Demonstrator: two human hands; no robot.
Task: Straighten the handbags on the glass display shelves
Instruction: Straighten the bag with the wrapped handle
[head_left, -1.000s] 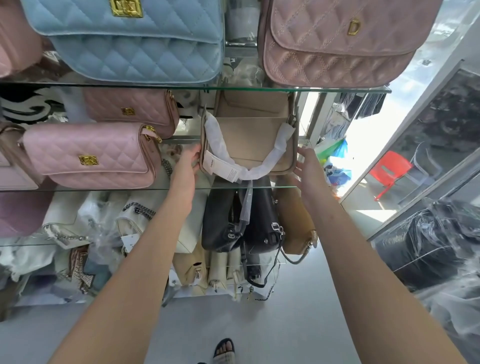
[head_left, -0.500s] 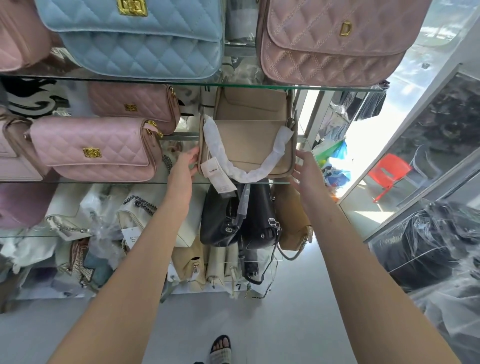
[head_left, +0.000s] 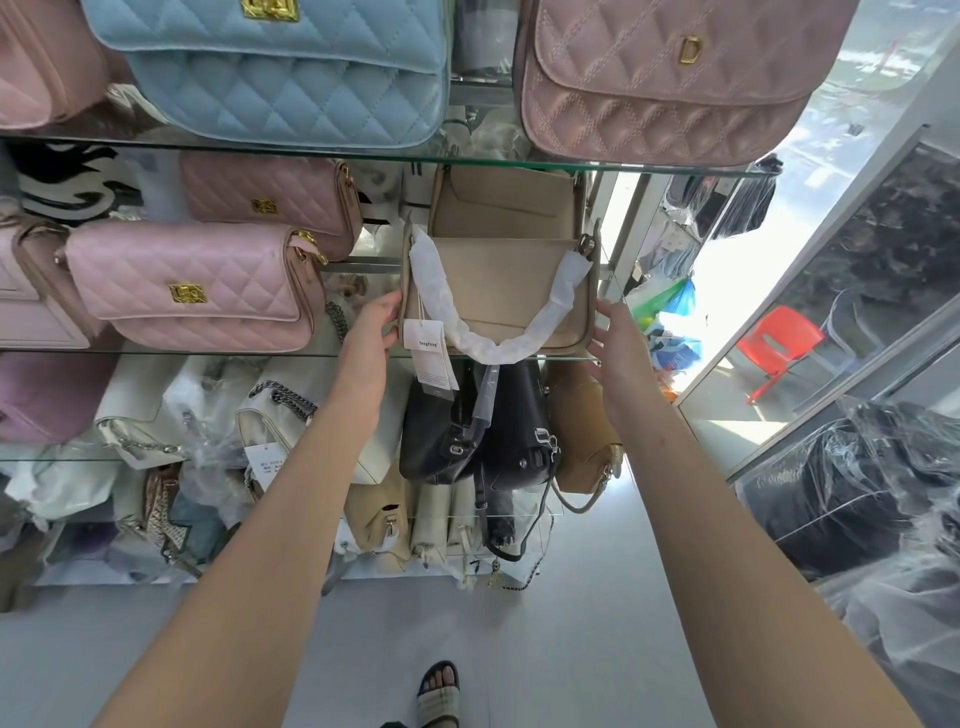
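A beige handbag (head_left: 498, 283) stands upright at the right end of the middle glass shelf (head_left: 208, 353). Its handle is wrapped in white paper and a white tag (head_left: 431, 353) hangs over the shelf's front edge. My left hand (head_left: 371, 332) touches the bag's left side with fingers spread. Just off the bag's lower right corner, my right hand (head_left: 613, 338) is open. A second beige bag (head_left: 504, 202) stands behind the first. Left of them sit two pink quilted bags (head_left: 192, 286).
On the upper glass shelf (head_left: 467, 156) rest a blue quilted bag (head_left: 291, 67) and a dusty pink one (head_left: 649, 88). Black bags (head_left: 467, 431) and a tan bag (head_left: 582, 431) hang below. Plastic-covered dark goods (head_left: 857, 478) fill the right; a red chair (head_left: 774, 343) stands outside.
Both hands have slid a little down the beige bag's sides toward its lower corners. The white tag now hangs lower, past the shelf's front edge.
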